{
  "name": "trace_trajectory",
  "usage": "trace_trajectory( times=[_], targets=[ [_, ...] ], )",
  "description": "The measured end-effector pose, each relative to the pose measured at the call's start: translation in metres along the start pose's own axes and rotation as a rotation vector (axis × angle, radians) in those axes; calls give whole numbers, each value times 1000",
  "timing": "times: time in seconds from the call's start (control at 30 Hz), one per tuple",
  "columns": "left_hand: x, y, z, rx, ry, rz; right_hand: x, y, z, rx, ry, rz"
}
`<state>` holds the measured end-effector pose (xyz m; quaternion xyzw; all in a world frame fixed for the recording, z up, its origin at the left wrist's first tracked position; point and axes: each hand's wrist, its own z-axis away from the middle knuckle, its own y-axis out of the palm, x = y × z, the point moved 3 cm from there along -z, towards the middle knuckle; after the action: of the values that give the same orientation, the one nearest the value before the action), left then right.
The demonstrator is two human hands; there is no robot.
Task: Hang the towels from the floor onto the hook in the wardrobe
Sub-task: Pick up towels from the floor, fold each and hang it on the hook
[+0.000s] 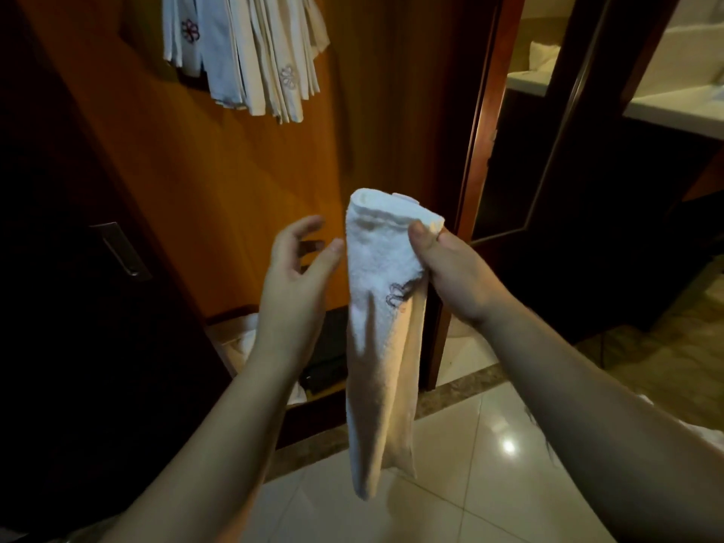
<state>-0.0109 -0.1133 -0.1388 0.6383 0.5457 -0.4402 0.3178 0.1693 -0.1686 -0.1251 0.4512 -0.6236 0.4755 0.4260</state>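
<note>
My right hand (446, 268) grips the upper part of a white towel (382, 346) with a small embroidered flower; the towel hangs folded down in front of the open wardrobe. My left hand (297, 260) is just left of the towel with its fingers spread and relaxed, thumb near the cloth, holding nothing. At the top of the view several white towels (250, 52) with flower marks hang together against the wardrobe's wooden back panel (219, 182). The hook itself is hidden behind them.
A dark wardrobe door with a metal handle (121, 248) stands at the left. White cloth (243, 339) lies at the wardrobe's bottom. A wooden door frame (482, 150) rises on the right, with a bathroom counter (674, 107) beyond. Glossy floor tiles (489, 444) lie below.
</note>
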Motion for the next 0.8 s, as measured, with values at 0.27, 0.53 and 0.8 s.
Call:
trace_trajectory(
  times=[0.27,0.53,0.8],
  targets=[
    [-10,10,-32,471,-238,336,40,-12,-20,107,-47,70],
    [-41,25,-38,283,-225,439,20,-23,-37,176,13,-432],
    [-61,16,-67,259,-322,393,-66,10,-12,133,352,-575]
  ],
)
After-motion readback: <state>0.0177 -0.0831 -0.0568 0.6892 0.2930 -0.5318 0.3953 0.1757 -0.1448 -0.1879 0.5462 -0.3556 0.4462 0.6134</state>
